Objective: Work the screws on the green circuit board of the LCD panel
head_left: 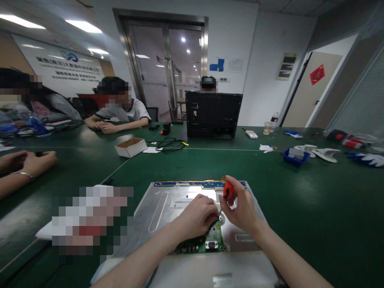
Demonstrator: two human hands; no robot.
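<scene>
A metal display panel [162,240] lies flat on the table in front of me, with a green circuit board [217,236] on it and a blue circuit strip [180,184] along its far edge. My right hand [243,212] is closed round the orange and black handle of a screwdriver [228,192]. Its thin shaft slants down toward the corner of the green board. Close to the shaft's lower end, my left hand [199,216] rests over the board with its fingers curled together. What those fingers pinch, if anything, is hidden. The left hand covers part of the board.
Across the green table [300,208] stands a black monitor back [214,116]. A white box [131,147] and black cable [171,145] lie farther left, and a blue tray [296,156] to the right. Other people sit at the far side and left; a person's hands [36,164] are at left.
</scene>
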